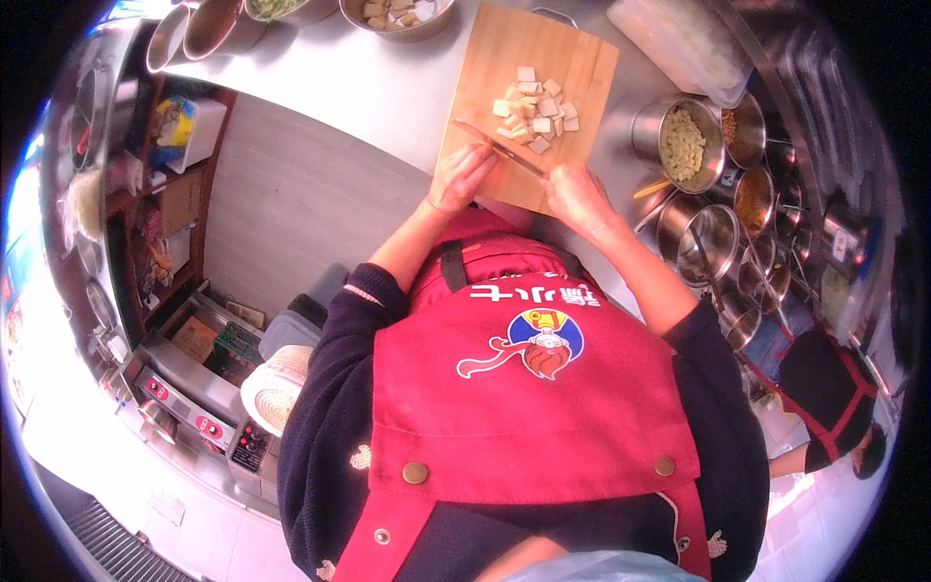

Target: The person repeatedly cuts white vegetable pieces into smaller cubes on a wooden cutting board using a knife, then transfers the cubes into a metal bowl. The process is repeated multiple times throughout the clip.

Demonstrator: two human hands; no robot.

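Observation:
A wooden cutting board (pixel 536 45) lies on the steel counter in front of me. Pale cut squares (pixel 546 107), which look like tofu, are heaped loosely across its middle. My right hand (pixel 580 195) grips a knife (pixel 518 158) by its handle, over the board's near part. The blade points to the left and away from me, just on the near side of the heap. At the blade sits my left hand (pixel 463 174), its fingertips close together against it. Whether those fingers pinch the blade or a small piece is hidden.
Beyond the board at left stands a metal bowl (pixel 396 35) of brownish cubes. A translucent plastic tub (pixel 680 54) stands to the right, near a metal pot (pixel 645 138) of pale diced food and several other steel pots. Another person (pixel 825 393) is at the far right.

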